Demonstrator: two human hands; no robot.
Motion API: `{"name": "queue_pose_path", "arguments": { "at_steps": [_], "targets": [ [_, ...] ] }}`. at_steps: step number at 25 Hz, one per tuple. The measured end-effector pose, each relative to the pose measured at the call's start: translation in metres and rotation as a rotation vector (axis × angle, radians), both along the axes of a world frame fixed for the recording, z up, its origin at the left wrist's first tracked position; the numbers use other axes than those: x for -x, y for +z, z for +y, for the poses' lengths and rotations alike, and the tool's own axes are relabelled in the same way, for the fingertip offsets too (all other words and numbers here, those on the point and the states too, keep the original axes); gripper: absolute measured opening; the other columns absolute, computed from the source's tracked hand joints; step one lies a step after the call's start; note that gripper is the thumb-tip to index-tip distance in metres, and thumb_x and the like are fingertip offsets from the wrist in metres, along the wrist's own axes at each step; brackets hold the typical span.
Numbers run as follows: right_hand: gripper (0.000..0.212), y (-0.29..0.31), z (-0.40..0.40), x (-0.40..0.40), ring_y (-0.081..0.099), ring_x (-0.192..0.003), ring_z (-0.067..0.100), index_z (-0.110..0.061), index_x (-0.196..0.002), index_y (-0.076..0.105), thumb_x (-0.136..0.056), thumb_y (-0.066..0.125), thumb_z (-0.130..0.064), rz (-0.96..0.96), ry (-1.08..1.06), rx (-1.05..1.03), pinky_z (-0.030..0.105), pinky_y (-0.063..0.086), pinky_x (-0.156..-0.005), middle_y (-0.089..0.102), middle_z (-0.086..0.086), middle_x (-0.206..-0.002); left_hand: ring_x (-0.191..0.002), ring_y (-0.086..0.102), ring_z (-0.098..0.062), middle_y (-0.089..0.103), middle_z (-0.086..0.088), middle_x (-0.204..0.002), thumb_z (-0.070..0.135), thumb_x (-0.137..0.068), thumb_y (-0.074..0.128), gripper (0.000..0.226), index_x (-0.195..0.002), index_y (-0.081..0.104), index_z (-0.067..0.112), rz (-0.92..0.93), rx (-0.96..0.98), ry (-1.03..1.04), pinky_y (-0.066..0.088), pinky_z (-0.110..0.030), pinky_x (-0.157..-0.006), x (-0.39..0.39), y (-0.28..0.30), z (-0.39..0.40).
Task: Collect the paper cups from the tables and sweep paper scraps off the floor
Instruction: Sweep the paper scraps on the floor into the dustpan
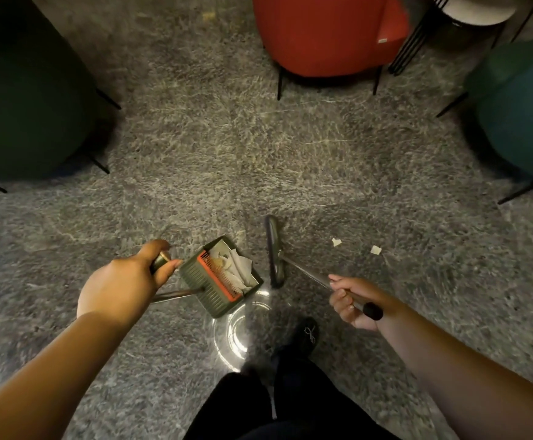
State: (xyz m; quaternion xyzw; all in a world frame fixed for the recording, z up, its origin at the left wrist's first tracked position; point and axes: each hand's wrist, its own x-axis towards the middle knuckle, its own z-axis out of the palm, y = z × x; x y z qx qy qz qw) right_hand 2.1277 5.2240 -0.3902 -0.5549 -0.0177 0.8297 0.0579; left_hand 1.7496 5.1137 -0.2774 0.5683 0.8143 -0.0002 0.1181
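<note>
Paper scraps are the thing to look at: two small pieces lie on the grey speckled floor (214, 147), the first scrap (336, 242) and the second scrap (375, 249), both off-white, with torn, uneven edges, a little apart from each other and to the right of the broom head (273, 252). More white crumpled paper (239, 269) already lies inside the dustpan (220, 277), a dark green box-like pan with an orange comb strip along its ribbed top edge.

The left hand (125, 281) grips the upper end of the dustpan handle (176, 293); its fingers are curled around the metal end, with the thumb pressed on it. The pan stands on the floor just beside the broom head, not touching it as far as I can tell.

The right hand (350, 301) holds the thin metal broom stick (306, 273) near its black end cap; the fingers (339, 293) are closed around the stick. The broom head is dark and narrow and rests on the floor, between the dustpan and the scraps.

Around the open floor stand a red chair (325, 33) at the far side, a dark green chair (27, 90) at the left and a teal chair (522, 106) at the right, all on thin black legs. A black shoe (304, 335) and dark trousers show at the bottom. No paper cup can be seen.
</note>
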Motion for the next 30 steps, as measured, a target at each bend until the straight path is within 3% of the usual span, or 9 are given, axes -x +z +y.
{"name": "queue_pose_path", "arguments": {
  "at_steps": [6, 8, 11, 15, 26, 30],
  "targets": [
    [0.024, -0.003, 0.013, -0.032, 0.042, -0.031, 0.006, -0.027, -0.121, 0.041, -0.101, 0.039, -0.016, 0.034, -0.206, 0.091, 0.015, 0.034, -0.028, 0.044, -0.002, -0.049, -0.067, 0.064, -0.033, 0.068, -0.006, -0.075, 0.071, -0.081, 0.026, 0.056, -0.12, 0.048, 0.038, -0.03, -0.009, -0.103, 0.047, -0.033, -0.052, -0.009, 0.003, 0.059],
    [0.033, -0.001, 0.009, -0.043, 0.041, -0.03, 0.006, -0.033, -0.129, 0.04, -0.101, 0.039, -0.016, 0.004, -0.241, 0.095, 0.015, 0.033, -0.028, 0.043, -0.002, -0.048, -0.067, 0.064, -0.034, 0.067, -0.006, -0.074, 0.071, -0.081, 0.027, 0.054, -0.12, 0.048, 0.038, -0.038, -0.01, -0.152, 0.044, -0.032, -0.05, -0.011, 0.003, 0.082],
    [0.05, 0.004, -0.002, -0.06, 0.041, -0.029, 0.007, -0.035, -0.147, 0.025, -0.102, 0.038, -0.018, -0.033, -0.297, 0.103, 0.014, 0.033, -0.029, 0.042, -0.002, -0.048, -0.065, 0.063, -0.036, 0.064, -0.009, -0.071, 0.07, -0.081, 0.031, 0.052, -0.118, 0.047, 0.038, -0.071, -0.041, -0.231, 0.036, -0.029, -0.048, -0.012, -0.001, 0.111],
    [0.043, 0.013, -0.008, -0.074, 0.042, -0.031, 0.009, -0.032, -0.144, 0.03, -0.104, 0.035, -0.017, -0.057, -0.293, 0.099, 0.015, 0.035, -0.031, 0.043, 0.0, -0.048, -0.062, 0.063, -0.038, 0.064, -0.014, -0.068, 0.068, -0.082, 0.037, 0.049, -0.118, 0.05, 0.037, -0.066, -0.089, -0.267, 0.035, -0.029, -0.048, -0.006, -0.007, 0.139],
    [0.031, 0.028, 0.018, -0.002, 0.042, -0.032, 0.009, -0.028, -0.128, 0.045, -0.102, 0.036, -0.015, 0.042, -0.259, 0.068, 0.014, 0.033, -0.031, 0.043, 0.0, -0.05, -0.073, 0.063, -0.039, 0.067, -0.012, -0.079, 0.072, -0.083, 0.037, 0.046, -0.116, 0.048, 0.042, -0.055, -0.079, -0.131, 0.048, -0.038, -0.055, 0.062, 0.018, 0.147],
    [0.029, 0.021, 0.036, 0.027, 0.041, -0.032, 0.008, -0.025, -0.123, 0.048, -0.099, 0.038, -0.012, 0.09, -0.231, 0.071, 0.015, 0.033, -0.03, 0.042, 0.0, -0.051, -0.059, 0.05, -0.027, 0.065, -0.007, -0.073, 0.071, -0.084, 0.036, 0.046, -0.117, 0.047, 0.041, -0.041, -0.081, -0.056, 0.047, -0.034, -0.051, 0.089, 0.026, 0.132]
  ]
}}
